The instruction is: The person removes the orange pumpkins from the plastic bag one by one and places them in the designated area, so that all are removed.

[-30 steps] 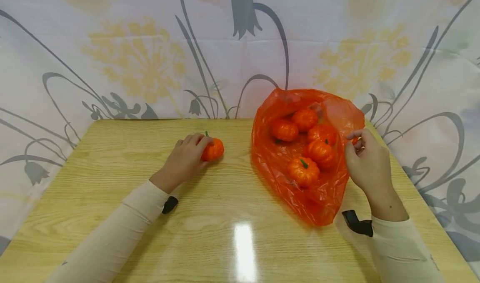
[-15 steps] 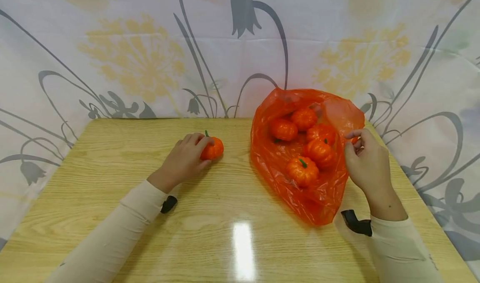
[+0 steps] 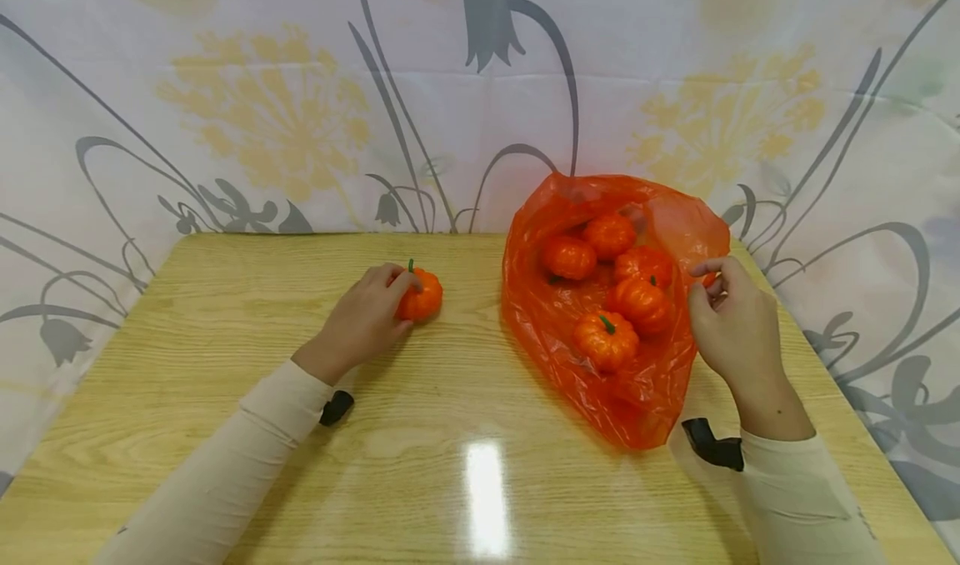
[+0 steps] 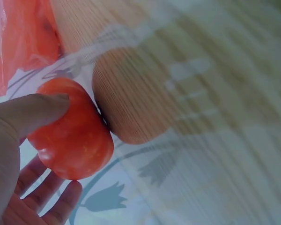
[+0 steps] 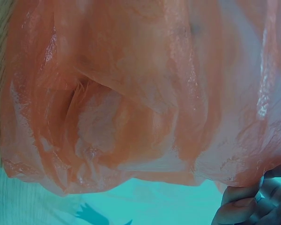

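My left hand (image 3: 365, 308) grips a small orange pumpkin (image 3: 429, 295) with a green stem, left of the bag and low over the table. In the left wrist view, the thumb lies across one side of the pumpkin (image 4: 82, 138) and fingers curl at its far side. An orange plastic bag (image 3: 637, 423) lies with its mouth toward me, several similar pumpkins inside, among them a front one (image 3: 606, 344). On its right edge, my right hand (image 3: 738, 327) pinches the plastic. The right wrist view shows the bag's wrinkled side (image 5: 107, 122) and fingers (image 5: 239, 204) at its edge.
The wooden table (image 3: 420, 465) ends at a flower-printed curtain (image 3: 420, 115) behind the bag. Black wrist mounts (image 3: 712, 446) stick out below both sleeves. A bright reflection shows on the tabletop in front.
My left hand and the pumpkin in it have shifted slightly to the left. The right hand and the bag have kept their places.
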The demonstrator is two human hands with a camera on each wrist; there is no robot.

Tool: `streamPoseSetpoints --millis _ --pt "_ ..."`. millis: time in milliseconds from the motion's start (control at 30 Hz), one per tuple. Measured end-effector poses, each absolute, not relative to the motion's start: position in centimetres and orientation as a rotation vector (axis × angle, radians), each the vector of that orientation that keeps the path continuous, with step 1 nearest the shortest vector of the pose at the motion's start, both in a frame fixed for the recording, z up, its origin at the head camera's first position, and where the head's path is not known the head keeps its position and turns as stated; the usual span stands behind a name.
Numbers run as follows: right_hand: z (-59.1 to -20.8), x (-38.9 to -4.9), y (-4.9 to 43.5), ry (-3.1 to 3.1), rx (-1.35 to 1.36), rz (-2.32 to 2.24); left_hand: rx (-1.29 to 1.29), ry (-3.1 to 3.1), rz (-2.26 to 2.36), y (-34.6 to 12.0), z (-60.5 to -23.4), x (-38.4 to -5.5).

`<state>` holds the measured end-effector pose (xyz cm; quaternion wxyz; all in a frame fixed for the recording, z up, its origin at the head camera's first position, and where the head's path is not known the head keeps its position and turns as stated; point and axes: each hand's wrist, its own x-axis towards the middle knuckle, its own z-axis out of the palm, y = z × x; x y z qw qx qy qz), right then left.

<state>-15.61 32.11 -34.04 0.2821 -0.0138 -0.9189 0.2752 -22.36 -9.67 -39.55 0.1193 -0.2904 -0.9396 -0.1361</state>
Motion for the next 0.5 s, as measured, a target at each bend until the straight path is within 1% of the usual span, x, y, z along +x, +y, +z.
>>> streamPoseSetpoints --millis 500 --pt "-33.94 -15.56 32.11 -2.458 -0.028 0.748 -0.829 -2.758 -0.479 -10.6 -39.94 -22.71"
